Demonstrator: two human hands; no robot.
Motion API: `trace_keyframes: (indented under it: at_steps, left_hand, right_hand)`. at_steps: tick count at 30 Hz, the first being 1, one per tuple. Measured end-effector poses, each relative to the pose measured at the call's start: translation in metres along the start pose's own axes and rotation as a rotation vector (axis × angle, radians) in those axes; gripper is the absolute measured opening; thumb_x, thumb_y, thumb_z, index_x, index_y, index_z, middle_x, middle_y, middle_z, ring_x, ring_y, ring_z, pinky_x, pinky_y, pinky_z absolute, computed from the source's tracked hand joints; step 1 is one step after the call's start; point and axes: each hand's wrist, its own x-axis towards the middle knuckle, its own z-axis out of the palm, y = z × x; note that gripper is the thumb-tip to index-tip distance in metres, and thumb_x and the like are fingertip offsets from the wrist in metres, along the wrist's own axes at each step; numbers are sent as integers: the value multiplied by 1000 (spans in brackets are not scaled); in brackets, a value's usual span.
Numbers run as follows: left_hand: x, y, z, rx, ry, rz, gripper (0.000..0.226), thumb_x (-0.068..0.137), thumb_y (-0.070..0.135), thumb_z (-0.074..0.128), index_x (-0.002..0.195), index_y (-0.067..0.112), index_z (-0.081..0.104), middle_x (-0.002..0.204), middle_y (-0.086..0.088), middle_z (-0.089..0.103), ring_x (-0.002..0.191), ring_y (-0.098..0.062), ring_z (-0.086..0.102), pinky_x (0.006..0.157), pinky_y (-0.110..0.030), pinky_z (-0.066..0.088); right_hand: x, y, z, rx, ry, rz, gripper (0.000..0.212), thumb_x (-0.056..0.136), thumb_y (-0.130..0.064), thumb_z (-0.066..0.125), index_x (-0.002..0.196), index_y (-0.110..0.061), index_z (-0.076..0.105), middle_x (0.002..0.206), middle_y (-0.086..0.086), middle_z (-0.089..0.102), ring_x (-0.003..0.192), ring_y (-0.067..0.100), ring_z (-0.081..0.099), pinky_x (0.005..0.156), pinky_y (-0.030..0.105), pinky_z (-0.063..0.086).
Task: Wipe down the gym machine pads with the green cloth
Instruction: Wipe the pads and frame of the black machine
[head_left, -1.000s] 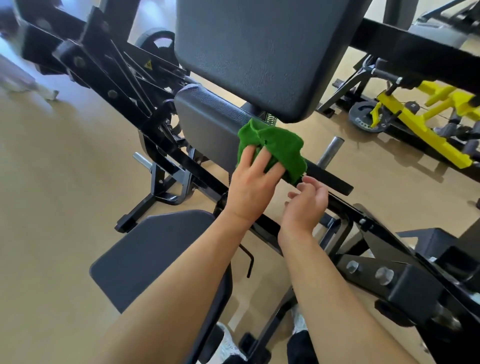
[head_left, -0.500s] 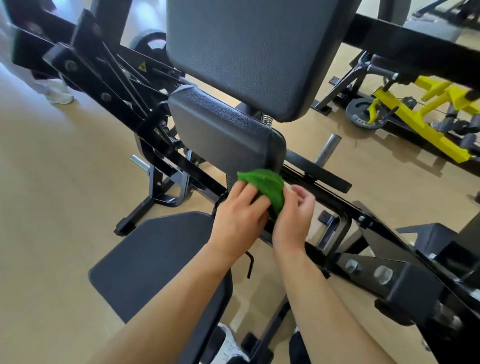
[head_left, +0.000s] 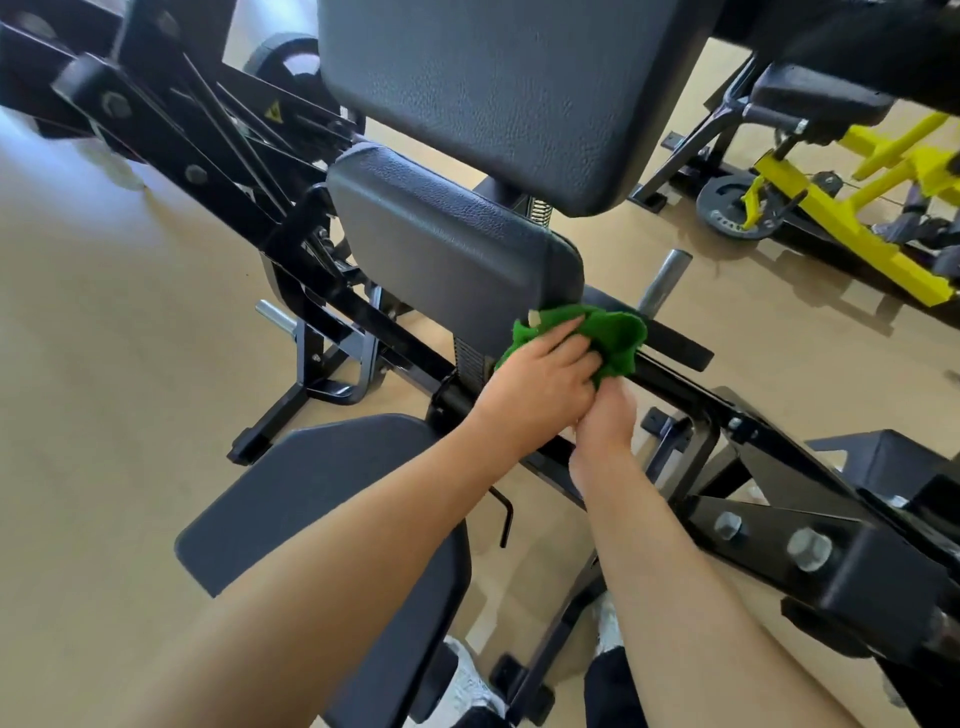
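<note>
- A green cloth (head_left: 610, 338), soft and nubby like terry, is bunched into a crumpled wad at the lower right corner of a dark padded cushion, touching its bottom edge and draping onto the black steel bar just beneath.
- The left hand (head_left: 540, 384) lies over the cloth from the near side, fingers curled into the fabric and pressing it against the cushion's corner (its grip is closed on the cloth).
- The right hand (head_left: 605, 421) sits just below and against the left, knuckles toward the camera; its fingers are tucked under the cloth's hanging edge, and whether they pinch the fabric cannot be told.
- The lower pad (head_left: 447, 244) is a rounded rectangular cushion in dark grey, pebbled leather-like vinyl, tilted with its face toward the viewer.
- Above it stands the upper pad (head_left: 514, 88), larger and flatter, in the same grained vinyl with softly rounded corners.
- A smooth, dark seat pad (head_left: 322, 509), roughly trapezoid, lies low in the foreground under the left forearm.
- The machine frame (head_left: 779, 530) is glossy black square steel tubing with large hex bolts; a short bare-metal peg (head_left: 665, 280) juts up beside the cloth.
- The tan floor (head_left: 104, 415) is smooth and slightly shiny.
- Well apart, at far right, is a yellow machine (head_left: 857, 208) of angular painted steel.
</note>
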Motion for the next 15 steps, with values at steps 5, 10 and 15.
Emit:
trace_keyframes:
  at_steps: [5,10,15]
  left_hand:
    - [-40,5,35,38,-316,106,12,73,22,81,84,26,79,99,8,74,107,-19,66,119,-37,37]
    - [-84,4,24,-209,-329,-175,22,73,11,81,92,21,75,106,0,72,97,-30,65,78,-41,59]
    - [-98,8,-24,-721,-123,-662,32,80,-5,61,96,19,76,113,2,68,103,-24,59,87,-40,56]
  right_hand:
    - [10,36,-14,-108,25,270,28,105,-7,32,111,-10,59,93,12,65,92,31,66,112,55,41]
    - [-12,40,-21,-202,-58,339,31,106,-24,40,116,-8,65,102,18,71,101,38,68,99,50,50]
    - [-53,53,-28,-243,-203,280,32,104,-41,46,129,-28,61,129,4,65,121,26,61,107,53,43]
